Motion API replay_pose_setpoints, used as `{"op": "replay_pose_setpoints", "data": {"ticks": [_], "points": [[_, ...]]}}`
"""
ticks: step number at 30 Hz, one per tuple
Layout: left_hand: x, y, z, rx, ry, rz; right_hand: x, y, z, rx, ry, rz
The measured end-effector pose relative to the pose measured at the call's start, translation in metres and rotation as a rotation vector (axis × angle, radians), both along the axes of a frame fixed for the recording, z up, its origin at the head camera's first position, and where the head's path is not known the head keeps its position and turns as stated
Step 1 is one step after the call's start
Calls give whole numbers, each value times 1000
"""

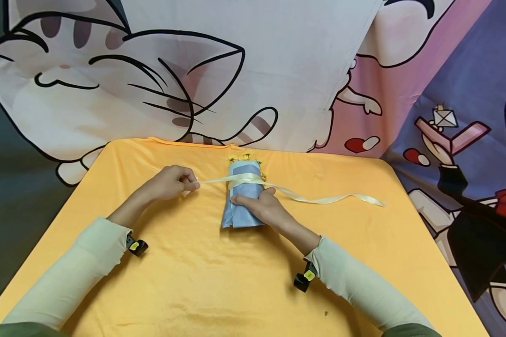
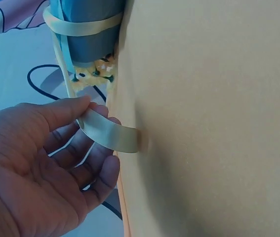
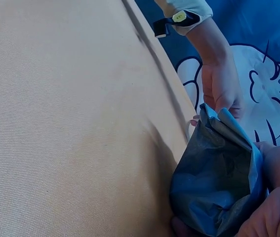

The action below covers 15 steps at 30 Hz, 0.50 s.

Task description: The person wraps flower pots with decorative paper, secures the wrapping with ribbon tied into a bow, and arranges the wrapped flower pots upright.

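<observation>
A small bouquet (image 1: 245, 206) in blue wrapping paper stands out near the far side of the table, yellow flowers (image 1: 245, 157) showing at its far end. Pale yellow ribbon (image 1: 326, 201) circles the wrap, one tail trailing off to the right. My left hand (image 1: 172, 182) pinches the other tail between thumb and forefinger, drawn out leftward; in the left wrist view the ribbon's end (image 2: 111, 132) curls past the fingers. With thumb across the front, my right hand (image 1: 270, 206) grips the lower part of the wrap. The paper's open bottom (image 3: 219, 182) faces the right wrist view.
A yellow cloth (image 1: 202, 281) covers the table. Behind it hangs a white backdrop (image 1: 295, 70) with a cartoon cat, and a purple printed one (image 1: 447, 187) runs along the right. A small dark speck (image 1: 326, 313) lies on the cloth near the front.
</observation>
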<state>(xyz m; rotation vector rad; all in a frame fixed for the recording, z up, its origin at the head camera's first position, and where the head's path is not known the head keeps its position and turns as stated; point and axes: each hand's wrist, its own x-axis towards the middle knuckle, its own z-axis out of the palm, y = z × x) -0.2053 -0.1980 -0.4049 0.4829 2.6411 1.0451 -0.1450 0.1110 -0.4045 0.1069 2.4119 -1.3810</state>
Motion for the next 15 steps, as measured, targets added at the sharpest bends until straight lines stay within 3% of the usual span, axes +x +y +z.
{"op": "replay_pose_setpoints", "data": {"ticks": [15], "points": [[-2,0,0,-157,-55,21,0,3,-3,-133,38,47]]}}
